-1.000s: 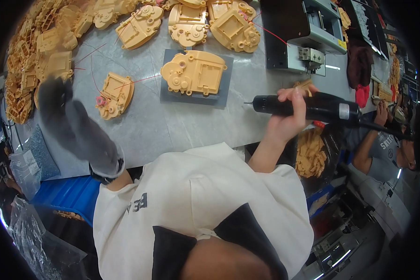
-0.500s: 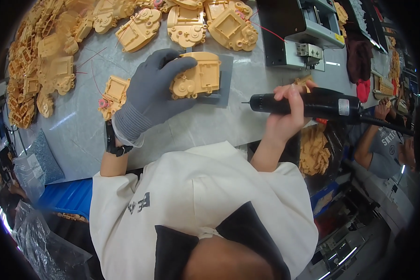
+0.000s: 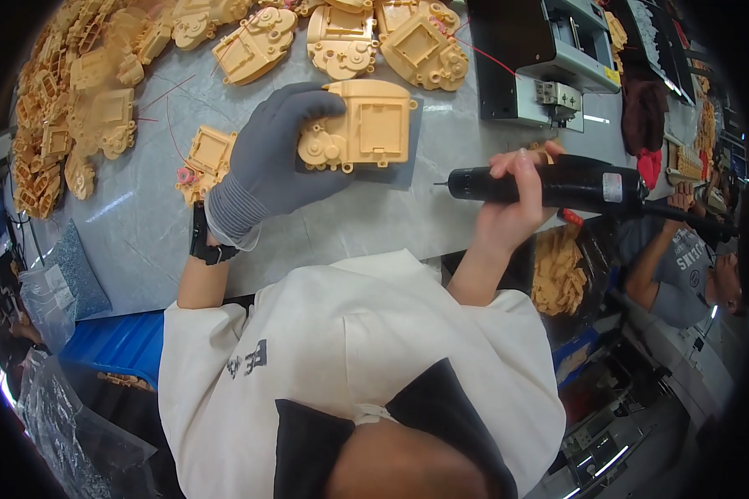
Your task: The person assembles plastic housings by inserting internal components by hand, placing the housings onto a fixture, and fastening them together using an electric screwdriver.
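My left hand (image 3: 279,150), in a grey glove, grips a yellow-orange plastic housing (image 3: 380,125) by its narrower, rounded end. The housing has a square recess and small round bosses. Beneath it, partly hidden, is a dark grey plate (image 3: 401,173) on the table. My bare right hand (image 3: 512,195) is wrapped round a black electric screwdriver (image 3: 570,188), held level with its thin bit pointing left toward the housing, a gap between them. Beside my left wrist lies another housing (image 3: 210,154) with a small pink-red part and thin red wire.
Heaped housings (image 3: 75,91) cover the table's far left, with several more along the far edge. A black and silver machine (image 3: 549,50) stands far right. At right are a bin of yellow-orange parts (image 3: 560,270) and another person (image 3: 678,258). A bag of bluish granules (image 3: 79,274) sits near left.
My left hand has lifted the housing off the grey plate and nearer, shifting slightly right. The right hand and screwdriver have hardly moved.
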Demonstrator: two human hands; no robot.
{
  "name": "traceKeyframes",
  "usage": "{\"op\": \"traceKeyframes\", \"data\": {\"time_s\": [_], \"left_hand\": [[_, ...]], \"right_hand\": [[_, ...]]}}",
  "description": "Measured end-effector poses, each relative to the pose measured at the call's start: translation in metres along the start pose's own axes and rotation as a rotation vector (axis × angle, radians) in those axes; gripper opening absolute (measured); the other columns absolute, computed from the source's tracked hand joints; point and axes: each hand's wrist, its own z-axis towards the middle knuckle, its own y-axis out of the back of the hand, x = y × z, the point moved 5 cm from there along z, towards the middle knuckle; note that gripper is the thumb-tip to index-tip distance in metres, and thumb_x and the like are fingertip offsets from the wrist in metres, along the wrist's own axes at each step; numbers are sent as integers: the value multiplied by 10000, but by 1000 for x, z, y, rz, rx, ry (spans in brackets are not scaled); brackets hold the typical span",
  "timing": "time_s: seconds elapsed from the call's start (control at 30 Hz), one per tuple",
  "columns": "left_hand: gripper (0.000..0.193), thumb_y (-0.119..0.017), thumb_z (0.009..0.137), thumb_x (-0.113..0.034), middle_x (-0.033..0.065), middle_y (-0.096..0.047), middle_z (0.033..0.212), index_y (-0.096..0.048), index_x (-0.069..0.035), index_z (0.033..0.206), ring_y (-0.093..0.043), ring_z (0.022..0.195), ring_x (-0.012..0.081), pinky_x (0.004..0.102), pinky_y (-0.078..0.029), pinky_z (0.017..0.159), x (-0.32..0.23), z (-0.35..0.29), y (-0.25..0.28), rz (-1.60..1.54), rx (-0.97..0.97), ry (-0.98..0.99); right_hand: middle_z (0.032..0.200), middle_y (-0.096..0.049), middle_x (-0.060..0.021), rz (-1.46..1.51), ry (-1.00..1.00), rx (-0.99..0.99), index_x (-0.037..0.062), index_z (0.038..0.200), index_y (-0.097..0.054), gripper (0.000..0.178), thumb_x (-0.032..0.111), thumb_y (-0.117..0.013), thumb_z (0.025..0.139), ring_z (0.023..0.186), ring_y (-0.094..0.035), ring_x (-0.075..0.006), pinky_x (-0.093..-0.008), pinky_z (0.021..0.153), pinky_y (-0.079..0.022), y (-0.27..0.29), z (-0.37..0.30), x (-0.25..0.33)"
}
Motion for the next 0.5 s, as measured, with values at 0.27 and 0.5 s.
{"op": "traceKeyframes", "data": {"time_s": [0.27,0.5], "left_hand": [[567,-722,625,-223,134,-473,1227,-479,-148,1132,-484,1093,341,402,-399,915,1,4,-10,210,40,-114],[615,-755,622,-267,143,-434,1284,-463,-158,1152,-478,1103,351,419,-384,932,8,2,-12,228,57,-227]], "right_hand": [[667,-521,-85,-40,-21,4,-12,1038,-450,354,-52,-586,714,524,-499,-173,-315,563,-452,-1,0,-4],[672,-519,-85,-57,-26,10,-6,1045,-449,359,-41,-595,718,529,-501,-175,-321,566,-455,-2,-1,-4]]}}
